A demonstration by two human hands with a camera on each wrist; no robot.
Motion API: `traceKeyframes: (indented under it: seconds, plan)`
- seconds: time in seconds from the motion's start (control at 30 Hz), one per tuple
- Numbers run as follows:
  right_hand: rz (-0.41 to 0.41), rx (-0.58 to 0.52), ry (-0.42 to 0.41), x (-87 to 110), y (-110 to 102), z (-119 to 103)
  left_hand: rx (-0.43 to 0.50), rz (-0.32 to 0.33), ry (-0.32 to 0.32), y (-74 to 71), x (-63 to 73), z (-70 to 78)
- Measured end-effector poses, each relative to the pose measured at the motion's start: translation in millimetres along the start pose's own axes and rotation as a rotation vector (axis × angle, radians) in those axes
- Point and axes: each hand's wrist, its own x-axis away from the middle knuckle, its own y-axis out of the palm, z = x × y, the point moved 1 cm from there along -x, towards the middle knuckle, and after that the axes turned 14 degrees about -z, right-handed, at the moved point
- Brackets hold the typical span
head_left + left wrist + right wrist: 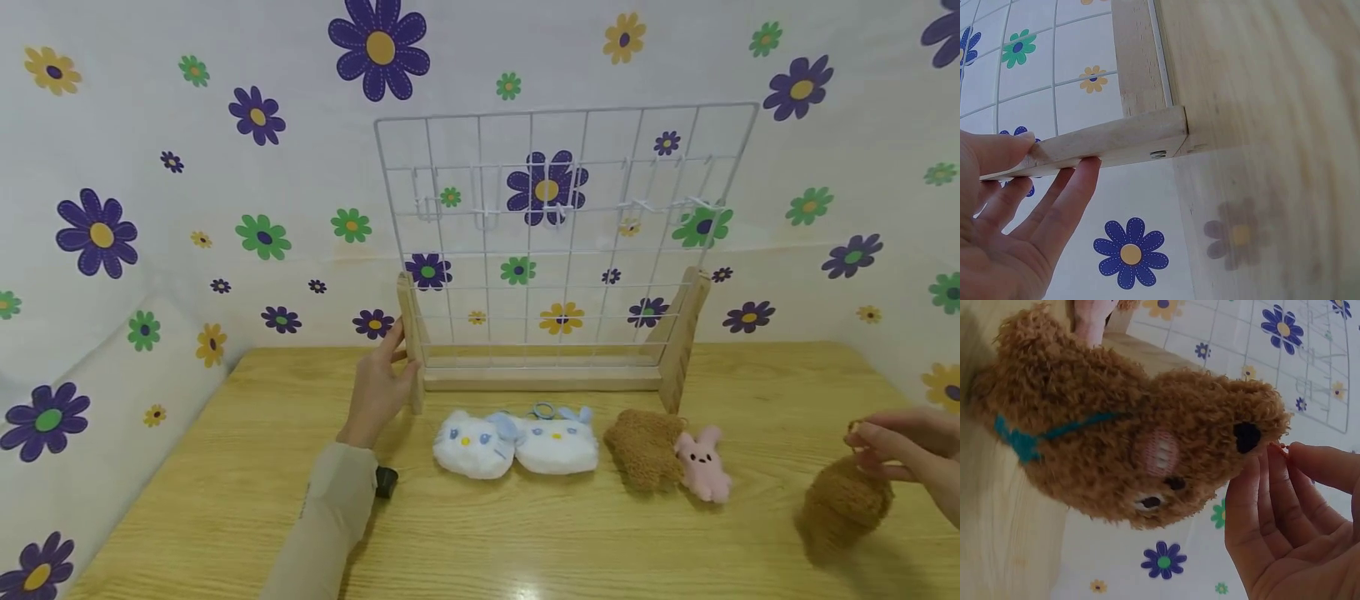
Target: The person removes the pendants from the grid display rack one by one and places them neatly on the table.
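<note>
My left hand grips the left wooden upright of a white wire grid display rack. In the left wrist view its thumb lies on one side of the upright and the fingers on the other. At the far right, my right hand pinches a small cord loop at the top of a brown curly plush keychain. The plush hangs below the fingertips, close over the table. Seen from the right wrist, it has a dark nose, a pink stitched patch and a teal ribbon.
Several white hooks hang on the grid's upper part. Before the rack lie two white plush cat heads with blue bows, another brown plush and a pink plush. Flower-printed cloth backs the wooden table.
</note>
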Motion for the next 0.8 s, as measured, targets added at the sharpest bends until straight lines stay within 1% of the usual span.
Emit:
traceKeyframes:
  seconds: [0.03, 0.07, 0.1, 0.13, 0.17, 0.23, 0.3, 0.4, 0.5, 0.67, 0.73, 0.8]
  plan:
    - [-0.001, -0.011, 0.022, -6.2, 13, -24, 0.007, -0.001, -0.002, 0.8, 0.2, -0.3]
    - [-0.021, -0.016, 0.031, -11.5, 19, -32, 0.013, -0.004, -0.001, 1.7, 0.4, -0.4]
    - [-0.024, 0.002, 0.074, -16.4, 26, -43, 0.017, -0.005, 0.001, 2.7, 0.5, -0.4]
    - [-0.035, 0.068, 0.118, -20.7, 31, -49, 0.02, -0.007, 0.006, 4.0, 0.2, -0.1]
    - [-0.057, 0.106, 0.151, -24.7, 33, -50, 0.02, -0.006, 0.01, 5.5, -0.2, 0.3]
    - [-0.105, 0.216, 0.213, -31.9, 36, -47, 0.023, -0.006, 0.015, 8.0, -0.9, 1.3]
    - [-0.156, 0.291, 0.255, -37.0, 37, -38, 0.024, -0.007, 0.013, 10.1, -1.2, 2.5]
    - [-0.228, 0.354, 0.332, -40.3, 38, -25, 0.025, -0.015, 0.013, 11.9, -1.7, 5.0]
    - [-0.271, 0.38, 0.371, -40.5, 36, -18, 0.023, -0.015, 0.025, 13.2, -3.2, 6.1]
    - [-0.287, 0.443, 0.408, -38.0, 30, -16, 0.012, -0.004, 0.051, 13.3, -6.6, 5.4]
    - [-0.279, 0.441, 0.429, -36.6, 28, -16, 0.007, -0.005, 0.049, 12.7, -7.1, 5.6]
    - [-0.274, 0.415, 0.423, -35.6, 28, -14, 0.007, -0.006, 0.041, 11.9, -7.0, 5.6]
